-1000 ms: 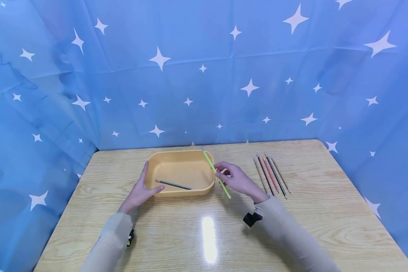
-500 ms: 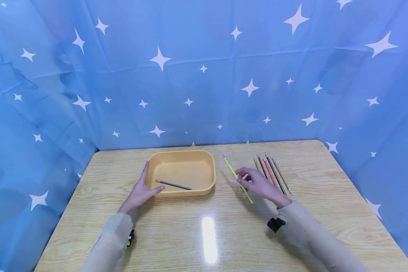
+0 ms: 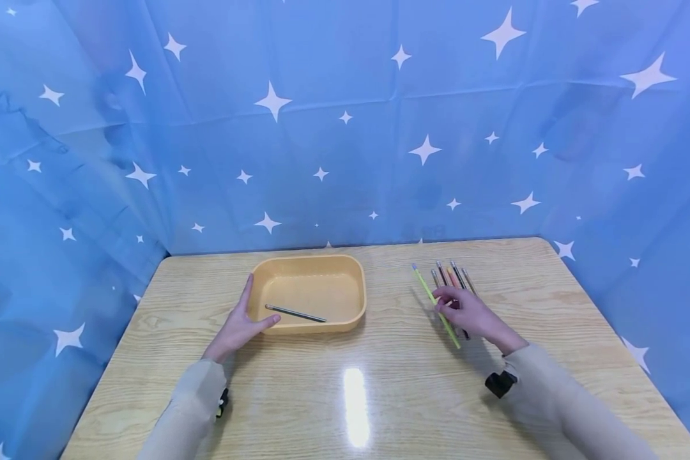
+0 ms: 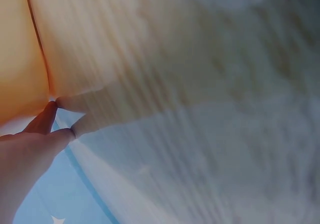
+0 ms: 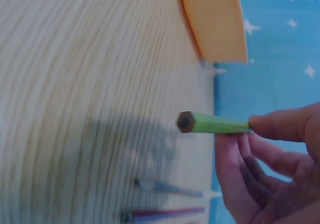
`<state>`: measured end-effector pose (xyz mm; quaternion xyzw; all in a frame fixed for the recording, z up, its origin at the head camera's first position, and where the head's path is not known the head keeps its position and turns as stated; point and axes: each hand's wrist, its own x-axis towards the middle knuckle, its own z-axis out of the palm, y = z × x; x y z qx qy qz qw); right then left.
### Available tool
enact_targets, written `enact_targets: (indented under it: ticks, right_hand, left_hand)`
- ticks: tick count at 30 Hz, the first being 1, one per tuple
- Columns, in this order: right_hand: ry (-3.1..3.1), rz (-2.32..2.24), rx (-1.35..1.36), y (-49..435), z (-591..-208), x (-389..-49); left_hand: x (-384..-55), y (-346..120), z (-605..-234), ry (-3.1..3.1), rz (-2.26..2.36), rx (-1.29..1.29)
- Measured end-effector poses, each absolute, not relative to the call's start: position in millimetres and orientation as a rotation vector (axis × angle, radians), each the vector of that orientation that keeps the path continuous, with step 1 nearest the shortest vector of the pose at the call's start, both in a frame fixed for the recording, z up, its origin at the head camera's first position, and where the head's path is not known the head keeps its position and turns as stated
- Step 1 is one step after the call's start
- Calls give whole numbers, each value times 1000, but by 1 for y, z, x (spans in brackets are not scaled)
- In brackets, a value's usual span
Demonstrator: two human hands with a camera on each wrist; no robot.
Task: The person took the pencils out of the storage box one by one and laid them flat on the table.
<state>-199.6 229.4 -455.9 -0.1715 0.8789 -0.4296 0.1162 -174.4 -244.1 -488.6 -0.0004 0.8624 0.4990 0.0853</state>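
My right hand pinches a light green pencil with a blue end, between thumb and fingers. In the right wrist view the pencil's unsharpened end points at the camera, and the pencil is held above the table. It slants just left of a row of several pencils, partly hidden behind the hand. With thumb and fingers spread, my left hand rests at the near left corner of an orange-yellow plastic tray. Inside the tray lies one dark pencil with an eraser end.
The tray and pencils are on a light wood table, with a bright reflection near its front middle. A blue curtain with white stars hangs behind and at both sides of the table.
My right hand has moved right with the green pencil, away from the tray's right side to the row of pencils. The left hand and tray stay in place.
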Motion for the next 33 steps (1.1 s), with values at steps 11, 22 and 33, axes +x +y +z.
enact_targets:
  ticks: [11, 22, 33]
  right_hand:
    - [2503, -1317, -390, 265, -452, -204]
    - [2594, -1279, -286, 299, -459, -217]
    - [2676, -1176, -201, 317, -466, -224]
  left_hand:
    - [-173, -245, -487, 2580, 1493, 23]
    - [-173, -244, -488, 2585, 1500, 36]
    - [-173, -244, -490, 2588, 1508, 54]
